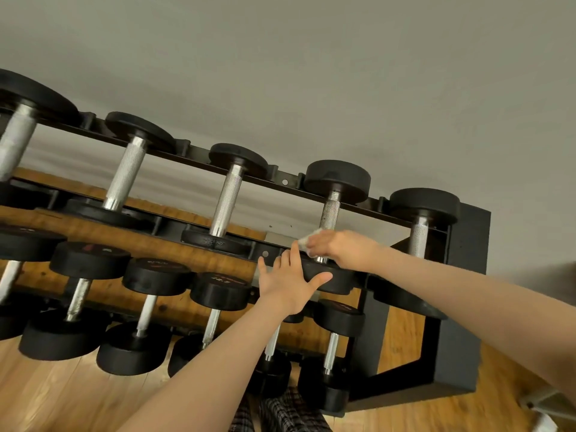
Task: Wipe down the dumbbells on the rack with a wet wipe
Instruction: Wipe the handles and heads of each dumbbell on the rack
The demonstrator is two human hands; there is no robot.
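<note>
Your right hand (333, 247) grips the wipe (307, 241) around a dumbbell (330, 226) handle on the rack (467, 275), top row; your left hand (288, 282), fingers spread, presses that dumbbell's near head. You look to be mid-wipe on the handle; next, rub along its length, then do both heads. Below your hands, more dumbbells, wooden floor (62, 394); beyond, a grey wall (311, 73).

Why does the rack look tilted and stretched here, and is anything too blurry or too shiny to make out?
Head view: the wide-angle lens and tilted head slant the dumbbell rack and stretch both forearms at the bottom edge. Light is soft and even, with mild shine on the steel handles. The number on one lower dumbbell is too soft to read. The wet wipe in the right hand is slightly smeared; the left hand looks sharp.
</note>
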